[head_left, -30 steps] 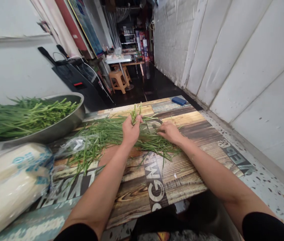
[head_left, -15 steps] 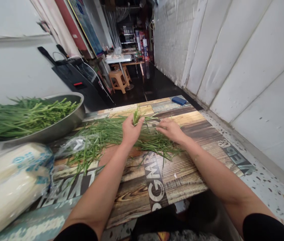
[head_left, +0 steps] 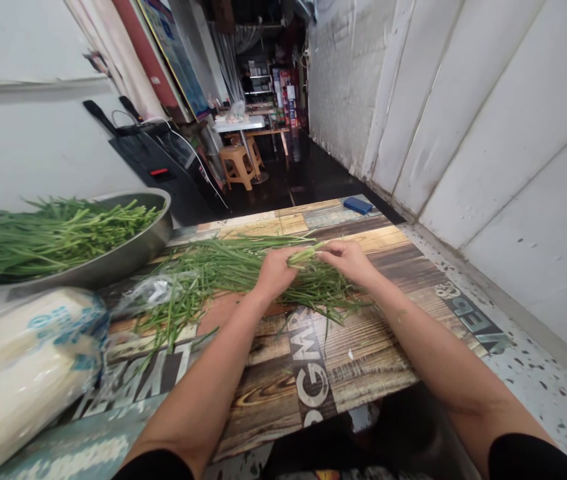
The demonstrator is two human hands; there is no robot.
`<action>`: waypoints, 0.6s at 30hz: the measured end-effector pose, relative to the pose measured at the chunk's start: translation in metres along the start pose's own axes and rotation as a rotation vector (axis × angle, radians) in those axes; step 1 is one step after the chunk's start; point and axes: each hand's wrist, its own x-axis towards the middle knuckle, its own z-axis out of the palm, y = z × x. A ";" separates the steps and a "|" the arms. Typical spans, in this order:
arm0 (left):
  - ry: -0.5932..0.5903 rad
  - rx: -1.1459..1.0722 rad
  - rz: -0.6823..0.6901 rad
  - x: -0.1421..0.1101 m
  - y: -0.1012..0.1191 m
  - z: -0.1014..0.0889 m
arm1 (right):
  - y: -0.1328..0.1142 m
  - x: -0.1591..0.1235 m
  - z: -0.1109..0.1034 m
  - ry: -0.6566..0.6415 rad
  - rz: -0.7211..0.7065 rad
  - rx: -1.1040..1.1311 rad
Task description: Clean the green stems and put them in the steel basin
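Observation:
My left hand [head_left: 277,270] is closed around a small bunch of chives [head_left: 306,255], its pale stem ends pointing right. At those ends my right hand [head_left: 347,259] has its fingers and thumb pinched together, touching the stalks. Beneath both hands a loose heap of chives [head_left: 233,261] spreads across the wood-patterned table [head_left: 363,353]. More long chives [head_left: 88,230] fill a wide metal bowl [head_left: 133,257] at the left, their stem ends toward its right rim.
A clear plastic bag with pale contents [head_left: 28,367] lies at the near left, and crumpled clear plastic [head_left: 156,288] is beside the heap. A blue box-like item [head_left: 358,205] rests near the table's far edge. Beyond are stools [head_left: 237,165] and a small table [head_left: 239,125]; a white wall [head_left: 503,120] runs along the right.
My left hand has moved right and tipped the chives from upright to nearly level. My right hand has come in to meet their stem ends. The camera view has shifted slightly.

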 end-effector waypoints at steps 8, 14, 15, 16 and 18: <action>-0.053 0.096 0.014 0.000 0.004 -0.002 | -0.001 0.000 0.000 0.023 0.137 0.116; 0.002 0.074 -0.108 0.001 0.001 -0.005 | 0.009 0.005 -0.021 0.216 0.325 0.281; 0.014 0.072 -0.129 0.001 0.000 -0.005 | 0.012 0.006 -0.025 0.237 0.339 0.244; 0.026 0.069 -0.139 0.002 -0.001 -0.006 | 0.014 0.006 -0.030 0.227 0.346 0.174; 0.054 0.048 -0.128 0.001 -0.003 -0.005 | 0.020 0.007 -0.035 0.115 0.298 -0.055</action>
